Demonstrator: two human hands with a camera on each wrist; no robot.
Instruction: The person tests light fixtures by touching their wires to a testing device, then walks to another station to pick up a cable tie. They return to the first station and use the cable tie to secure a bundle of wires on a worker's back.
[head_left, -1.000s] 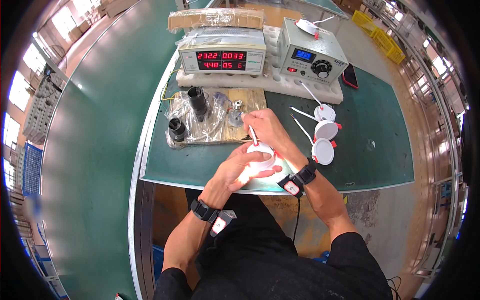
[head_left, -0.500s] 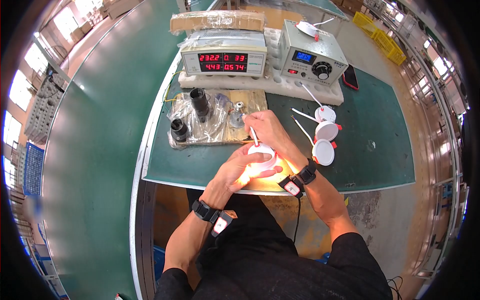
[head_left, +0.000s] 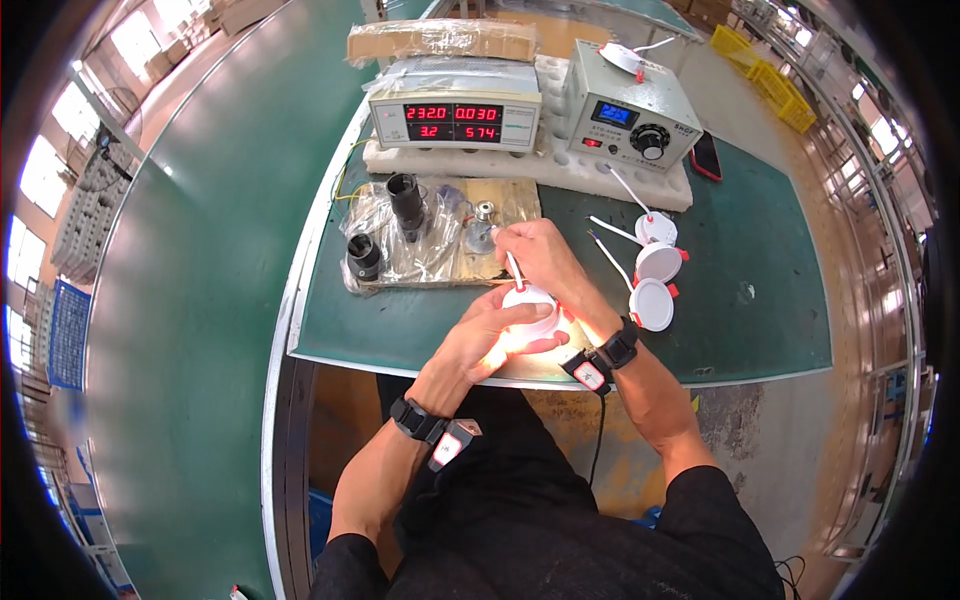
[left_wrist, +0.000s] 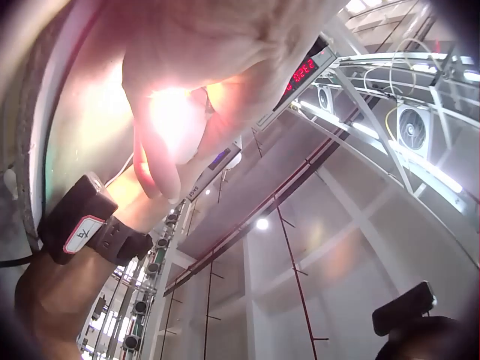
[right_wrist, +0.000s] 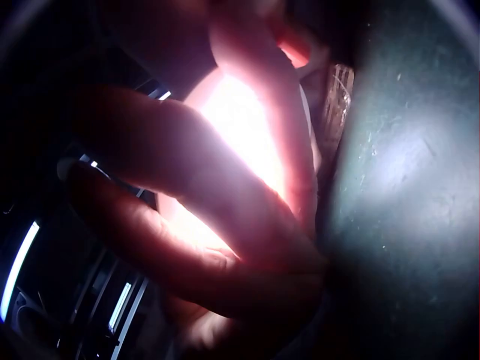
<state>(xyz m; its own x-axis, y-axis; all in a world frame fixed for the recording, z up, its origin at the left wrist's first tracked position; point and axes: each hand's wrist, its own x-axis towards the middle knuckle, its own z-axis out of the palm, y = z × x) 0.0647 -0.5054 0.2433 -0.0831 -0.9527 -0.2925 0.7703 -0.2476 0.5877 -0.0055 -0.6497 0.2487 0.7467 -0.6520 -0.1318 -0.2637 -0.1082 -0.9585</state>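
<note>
A round white lamp [head_left: 528, 306], lit on its underside, is held by the left hand [head_left: 490, 335], thumb on its back and fingers beneath. The right hand [head_left: 545, 262] pinches the lamp's white cable [head_left: 514, 268] near a small metal post [head_left: 485, 211] on a wooden board [head_left: 515, 200]; the cable's far end is hidden by the fingers. Bright glare from the lamp [left_wrist: 174, 120] fills the space by the left fingers in the left wrist view. In the right wrist view, fingers [right_wrist: 225, 195] cross the glowing lamp face.
Behind the board stand a power meter [head_left: 455, 118] with red digits and a grey regulator box [head_left: 635, 115], a lamp on top. Several white lamps [head_left: 652, 304] lie to the right. Two black cylinders [head_left: 407, 205] stand on the board's left. A phone [head_left: 706, 158] lies beside the regulator.
The red readings on the meter have dropped, from 4.43 to 3.2 in the lower left. The hands hold nearly the same pose; the head view has shifted slightly.
</note>
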